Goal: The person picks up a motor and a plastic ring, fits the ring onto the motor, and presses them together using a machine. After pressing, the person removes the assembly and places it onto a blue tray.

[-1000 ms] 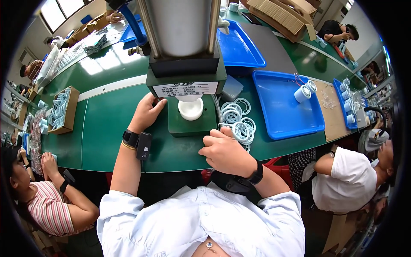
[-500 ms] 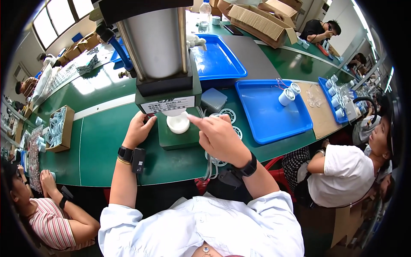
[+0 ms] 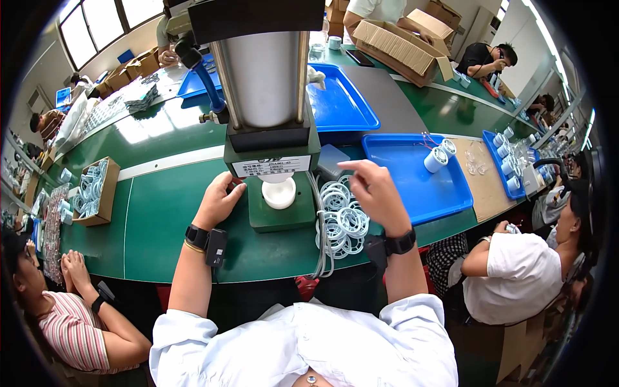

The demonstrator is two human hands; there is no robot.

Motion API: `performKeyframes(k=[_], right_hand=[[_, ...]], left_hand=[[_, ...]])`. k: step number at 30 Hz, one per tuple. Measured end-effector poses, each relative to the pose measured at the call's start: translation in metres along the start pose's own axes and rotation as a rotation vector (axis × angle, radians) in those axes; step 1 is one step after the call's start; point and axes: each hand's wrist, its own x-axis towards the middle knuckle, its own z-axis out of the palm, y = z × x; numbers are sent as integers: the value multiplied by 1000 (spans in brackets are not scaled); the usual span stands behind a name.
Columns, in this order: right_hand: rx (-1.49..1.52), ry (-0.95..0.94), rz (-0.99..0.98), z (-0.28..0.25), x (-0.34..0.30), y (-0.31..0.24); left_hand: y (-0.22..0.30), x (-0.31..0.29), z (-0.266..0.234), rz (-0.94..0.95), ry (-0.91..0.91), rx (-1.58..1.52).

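Observation:
A bench press [image 3: 271, 138] with a silver cylinder stands in front of me. Under its head, on the green base [image 3: 284, 220], sits a round white cup-shaped part [image 3: 279, 193]. My left hand [image 3: 219, 201] is at the press's left side, fingers curled round a small dark-and-red bit that I can't make out. To the right of the press, above a pile of pale blue plastic rings [image 3: 351, 222], is my right hand [image 3: 379, 192]. Its index finger stretches out to the left, the others are loosely bent, and nothing shows in it.
Right of the rings lies a blue tray [image 3: 412, 193] with two white-and-blue cylindrical parts [image 3: 436, 159]. Grey cables [image 3: 320, 251] run down beside the press. A cardboard box [image 3: 106, 193] of pale blue parts stands left. Seated co-workers flank me on both sides.
My right hand has drawn back rightward from the white cup, uncovering the ring pile. My left hand keeps its place by the press. The whole view has shifted slightly.

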Motion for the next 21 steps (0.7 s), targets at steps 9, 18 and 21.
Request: performKeyframes(k=[9,18,21], right_hand=[[-108,109,249,-8,-24,83],[-53,92,285,-8,-32,85],[-52,95,284,-7,-33,86]], left_hand=[[13,-2,-2,30,-61,147],[14,-1,0,123,0,103],[14,-1,0,103,-11,126]])
